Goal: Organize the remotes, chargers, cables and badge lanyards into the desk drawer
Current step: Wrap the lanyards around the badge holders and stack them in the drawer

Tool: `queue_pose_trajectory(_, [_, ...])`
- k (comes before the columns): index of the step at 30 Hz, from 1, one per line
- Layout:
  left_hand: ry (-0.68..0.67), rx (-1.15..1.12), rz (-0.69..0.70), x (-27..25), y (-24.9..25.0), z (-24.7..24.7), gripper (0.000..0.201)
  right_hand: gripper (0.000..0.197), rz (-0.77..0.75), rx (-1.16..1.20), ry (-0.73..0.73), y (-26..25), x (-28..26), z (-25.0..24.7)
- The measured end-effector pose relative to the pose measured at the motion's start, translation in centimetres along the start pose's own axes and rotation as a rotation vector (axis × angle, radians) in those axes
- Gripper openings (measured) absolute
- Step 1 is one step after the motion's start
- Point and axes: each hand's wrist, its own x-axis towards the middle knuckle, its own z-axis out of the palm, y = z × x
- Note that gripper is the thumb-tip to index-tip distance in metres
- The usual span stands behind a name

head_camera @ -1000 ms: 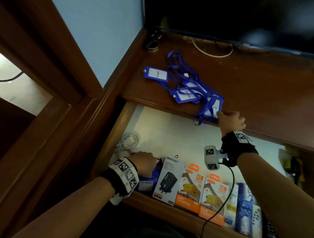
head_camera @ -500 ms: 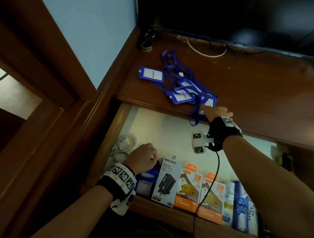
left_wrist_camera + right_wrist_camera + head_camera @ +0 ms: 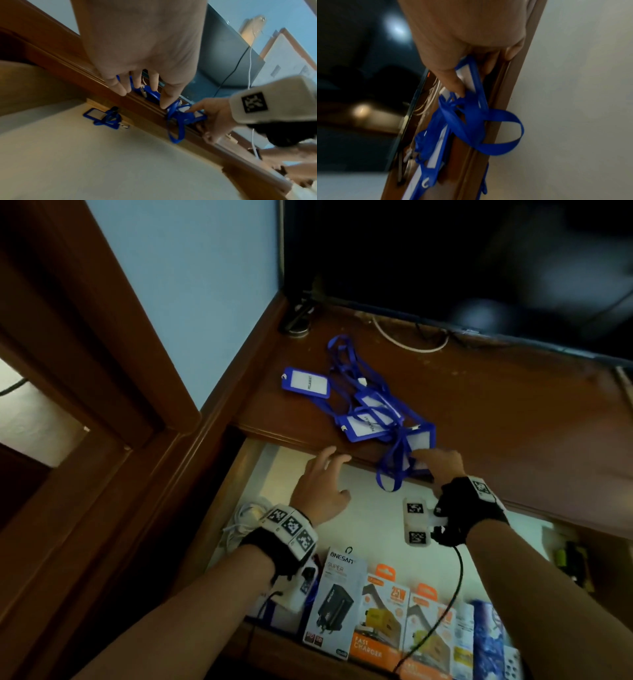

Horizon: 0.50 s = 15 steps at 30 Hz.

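Several blue badge lanyards lie tangled on the brown desk top, with one badge apart at the left. My right hand pinches the nearest badge holder at the desk's front edge, and its strap loop hangs over the open drawer. My left hand is open with straight fingers just below the desk edge, holding nothing. Another badge lies at the back of the drawer.
Charger boxes stand along the drawer's front: a black one, orange ones and a blue pack. A coiled white cable lies at the drawer's left. A dark TV and a white cable are at the desk's back.
My left hand has left the front-left of the drawer, risen to the desk edge and opened. My right hand has stayed on the badge at the edge, whose strap now hangs lower.
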Motion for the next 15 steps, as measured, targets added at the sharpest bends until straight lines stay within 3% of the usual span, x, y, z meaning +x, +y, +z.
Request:
queue_pose_trajectory(4, [0.003,0.002,0.099,2.4,2.6,1.3,0.065,0.009,-0.018,0.192,-0.122,1.4,-1.7,-1.6])
queue_pose_trajectory(7, [-0.072,0.148,0.079,4.7,3.4,1.9,0.069,0.004,-0.004,0.258,-0.161,2.4,-2.8,-2.4])
queue_pose_trajectory(12, [-0.058,0.405,0.002,7.6,0.9,1.9,0.064,0.019,-0.040,0.359,-0.185,3.0,-4.6,-5.2])
queue_pose_trajectory(15, [-0.023,0.504,0.027,7.9,-1.4,2.1,0.078,0.016,-0.033,0.502,-0.121,3.6,-4.8,-8.2])
